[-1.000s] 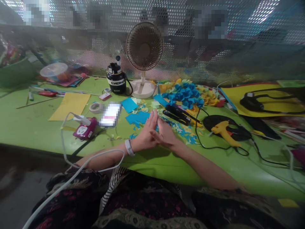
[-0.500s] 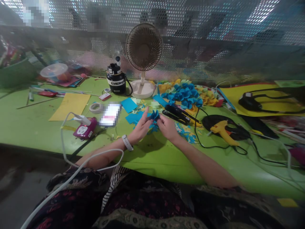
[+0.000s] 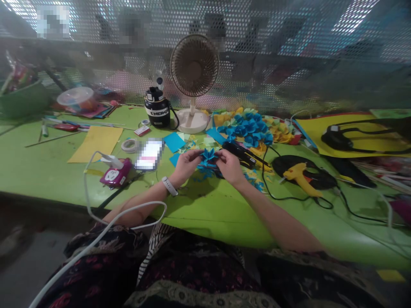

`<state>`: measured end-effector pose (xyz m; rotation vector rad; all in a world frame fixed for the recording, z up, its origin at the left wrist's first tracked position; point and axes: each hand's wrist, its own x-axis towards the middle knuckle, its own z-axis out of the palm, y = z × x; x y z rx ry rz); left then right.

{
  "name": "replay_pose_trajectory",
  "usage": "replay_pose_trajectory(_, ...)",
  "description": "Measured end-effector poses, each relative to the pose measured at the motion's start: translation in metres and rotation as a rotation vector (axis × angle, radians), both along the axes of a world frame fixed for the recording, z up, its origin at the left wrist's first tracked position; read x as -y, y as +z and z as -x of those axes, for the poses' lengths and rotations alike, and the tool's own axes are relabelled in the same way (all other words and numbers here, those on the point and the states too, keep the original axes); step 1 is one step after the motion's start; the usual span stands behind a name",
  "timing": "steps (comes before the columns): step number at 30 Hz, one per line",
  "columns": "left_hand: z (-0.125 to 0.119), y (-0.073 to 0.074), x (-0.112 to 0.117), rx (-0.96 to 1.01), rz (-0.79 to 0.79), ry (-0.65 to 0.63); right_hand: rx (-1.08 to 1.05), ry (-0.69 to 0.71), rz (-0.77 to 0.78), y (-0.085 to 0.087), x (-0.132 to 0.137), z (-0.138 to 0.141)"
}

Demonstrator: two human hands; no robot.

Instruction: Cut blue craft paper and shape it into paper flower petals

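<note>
Between both hands, just above the green table (image 3: 48, 171), is a blue paper flower (image 3: 208, 156). My left hand (image 3: 186, 164) pinches its left side with curled fingers; a white band sits on that wrist. My right hand (image 3: 229, 166) grips its right side. Blue paper scraps (image 3: 253, 182) lie under and around the hands. Behind them sits a pile of blue and yellow paper flowers (image 3: 248, 126).
A black stapler (image 3: 239, 153) lies just right of the hands, a yellow glue gun (image 3: 300, 176) with black cable farther right. A phone (image 3: 148, 154), pink power socket (image 3: 112, 175), tape roll (image 3: 129, 145), yellow sheet (image 3: 96, 141), black bottle (image 3: 157, 109) and fan (image 3: 194, 81) stand left and behind.
My hands were pressed flat together palm to palm a second ago. They have since parted, moved slightly away from me and now hold the unfolded blue flower by its sides.
</note>
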<state>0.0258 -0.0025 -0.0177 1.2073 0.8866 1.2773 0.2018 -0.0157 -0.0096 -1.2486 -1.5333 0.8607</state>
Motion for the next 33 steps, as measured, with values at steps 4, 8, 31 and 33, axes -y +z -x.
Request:
replay_pose_trajectory(4,0.002,0.007,0.004,-0.046,-0.076,-0.056,-0.013,0.025,0.008,-0.002,-0.001,0.000)
replay_pose_trajectory(8,0.005,0.010,0.004,-0.081,-0.165,-0.044,-0.001,0.025,-0.021,-0.003,-0.003,-0.001)
replay_pose_trajectory(31,-0.003,0.002,0.005,0.194,0.178,0.002,-0.248,0.061,0.121,0.008,0.007,0.009)
replay_pose_trajectory(33,-0.003,0.003,0.006,0.204,0.209,0.015,-0.250,0.051,0.115,0.008,0.007,0.009)
